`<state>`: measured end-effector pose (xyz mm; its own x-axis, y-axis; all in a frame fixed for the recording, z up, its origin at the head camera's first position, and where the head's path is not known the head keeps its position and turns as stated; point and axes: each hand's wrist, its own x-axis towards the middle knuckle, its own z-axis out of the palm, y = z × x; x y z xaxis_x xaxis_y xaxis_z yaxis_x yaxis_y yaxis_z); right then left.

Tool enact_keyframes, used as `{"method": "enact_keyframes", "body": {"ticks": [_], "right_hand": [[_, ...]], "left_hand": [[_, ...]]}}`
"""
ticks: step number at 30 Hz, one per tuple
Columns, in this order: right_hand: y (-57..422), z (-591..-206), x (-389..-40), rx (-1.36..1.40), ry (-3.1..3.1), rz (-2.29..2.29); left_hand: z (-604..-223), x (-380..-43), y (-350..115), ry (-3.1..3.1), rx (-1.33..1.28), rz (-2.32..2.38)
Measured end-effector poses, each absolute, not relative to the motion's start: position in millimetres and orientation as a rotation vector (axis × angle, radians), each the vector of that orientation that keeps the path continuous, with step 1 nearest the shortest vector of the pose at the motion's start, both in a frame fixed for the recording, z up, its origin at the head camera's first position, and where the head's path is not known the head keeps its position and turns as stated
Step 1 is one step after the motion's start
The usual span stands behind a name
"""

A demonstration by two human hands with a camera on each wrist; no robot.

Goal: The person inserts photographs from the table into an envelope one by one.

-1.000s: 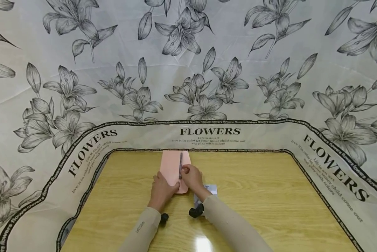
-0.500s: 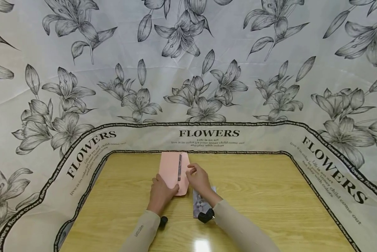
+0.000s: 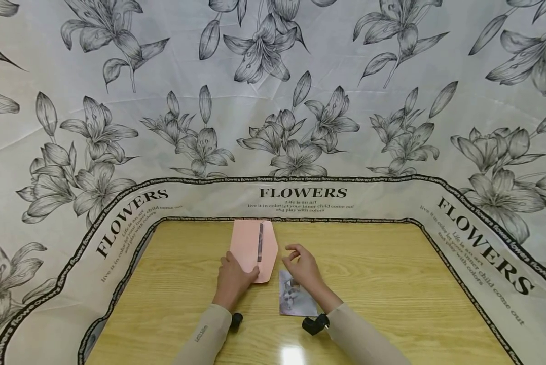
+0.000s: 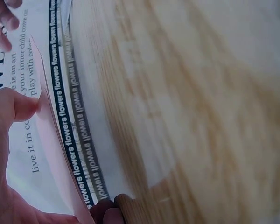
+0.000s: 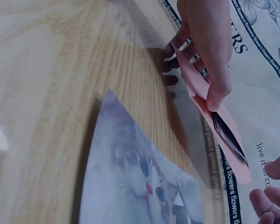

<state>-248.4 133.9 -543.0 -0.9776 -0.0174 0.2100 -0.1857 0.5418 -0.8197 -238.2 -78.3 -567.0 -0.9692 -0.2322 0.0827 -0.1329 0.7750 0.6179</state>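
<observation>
A pink envelope (image 3: 245, 243) stands tilted near the far edge of the table, its flap spread to the right. Dark-edged cards (image 5: 226, 135) show inside its opening. My left hand (image 3: 236, 278) pinches the envelope's near end, thumb on the side toward me and fingers behind, as the right wrist view shows. My right hand (image 3: 304, 268) hovers right of the envelope, thumb and fingers loosely bent with a gap between them and nothing held. Beneath it lies a card printed with a grey-white cat (image 3: 295, 301), partly hidden by the hand in the head view.
The wood-grain table (image 3: 391, 284) reaches to a white floral cloth (image 3: 300, 126) hanging at the back and sides. Black wrist mounts (image 3: 316, 324) sit under both forearms. Glare (image 3: 293, 355) shows at the near edge.
My right hand has let go of the envelope's contents and drawn back to the right and toward me, uncovering the flap and much of the cat card. My left hand keeps its hold.
</observation>
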Motion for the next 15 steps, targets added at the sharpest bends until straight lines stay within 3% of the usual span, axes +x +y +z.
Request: {"method": "enact_keyframes", "body": {"ticks": [15], "right_hand": [[171.0,-559.6,-208.5,0.1,-2.647,1.451]], "left_hand": [[-567.0,-236.3,-77.6,-2.816,0.285,-0.988]]}}
